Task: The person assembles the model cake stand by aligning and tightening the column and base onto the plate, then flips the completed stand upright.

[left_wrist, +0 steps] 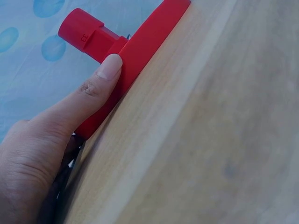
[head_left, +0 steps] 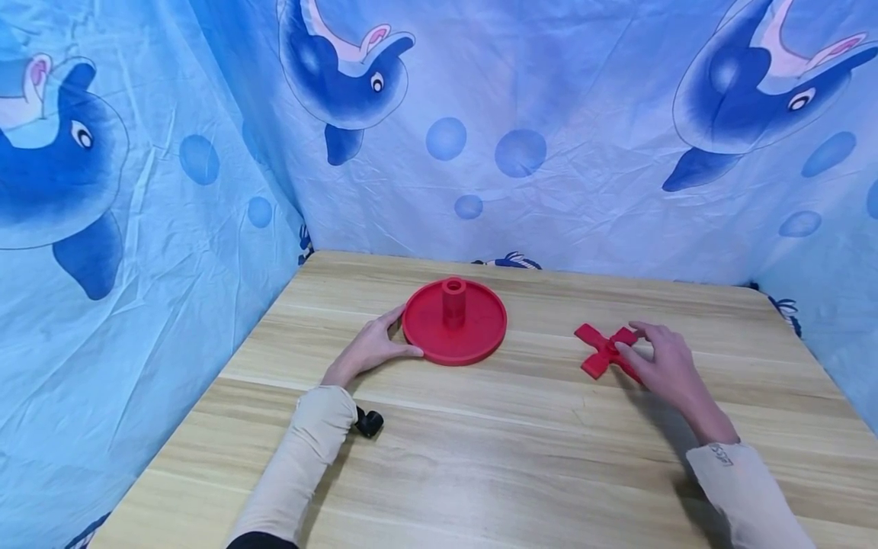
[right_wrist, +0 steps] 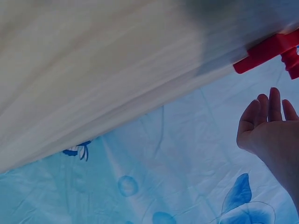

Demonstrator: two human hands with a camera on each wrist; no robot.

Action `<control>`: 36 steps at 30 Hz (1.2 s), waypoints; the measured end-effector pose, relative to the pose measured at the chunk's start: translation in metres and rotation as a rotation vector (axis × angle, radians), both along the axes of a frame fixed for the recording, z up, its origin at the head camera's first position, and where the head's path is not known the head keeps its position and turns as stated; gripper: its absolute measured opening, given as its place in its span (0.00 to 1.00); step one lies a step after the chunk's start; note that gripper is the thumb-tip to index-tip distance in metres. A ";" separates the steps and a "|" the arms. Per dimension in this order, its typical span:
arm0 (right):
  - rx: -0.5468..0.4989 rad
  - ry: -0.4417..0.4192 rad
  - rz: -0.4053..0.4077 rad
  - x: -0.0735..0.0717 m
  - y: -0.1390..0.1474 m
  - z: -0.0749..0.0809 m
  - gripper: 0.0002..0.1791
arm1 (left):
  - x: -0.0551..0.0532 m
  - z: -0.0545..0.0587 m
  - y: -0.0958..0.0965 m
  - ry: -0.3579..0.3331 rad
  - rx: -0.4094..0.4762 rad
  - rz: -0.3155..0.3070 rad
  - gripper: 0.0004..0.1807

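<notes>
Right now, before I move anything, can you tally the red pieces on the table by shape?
Round red dish, counted as one with its upright post: 1
Red cross-shaped piece: 1
Total: 2

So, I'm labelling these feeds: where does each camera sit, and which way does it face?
Head: worn on the head, facing forward and down at the table; left hand, right hand and sleeves show.
Left wrist: worn there, facing the red dish side-on; left hand partly shows.
Right wrist: worn there, facing the red cross and blue curtain; right hand shows.
Head and left wrist share the dish.
</notes>
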State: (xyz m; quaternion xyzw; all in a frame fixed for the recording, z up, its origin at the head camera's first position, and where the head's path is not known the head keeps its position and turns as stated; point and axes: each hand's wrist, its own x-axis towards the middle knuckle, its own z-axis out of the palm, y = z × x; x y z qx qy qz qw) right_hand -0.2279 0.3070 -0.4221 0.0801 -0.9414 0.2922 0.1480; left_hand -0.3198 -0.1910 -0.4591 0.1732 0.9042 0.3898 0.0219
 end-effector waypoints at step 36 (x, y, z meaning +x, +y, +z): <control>0.144 -0.064 -0.026 0.021 0.018 -0.028 0.24 | 0.000 0.001 -0.001 -0.009 -0.028 -0.011 0.64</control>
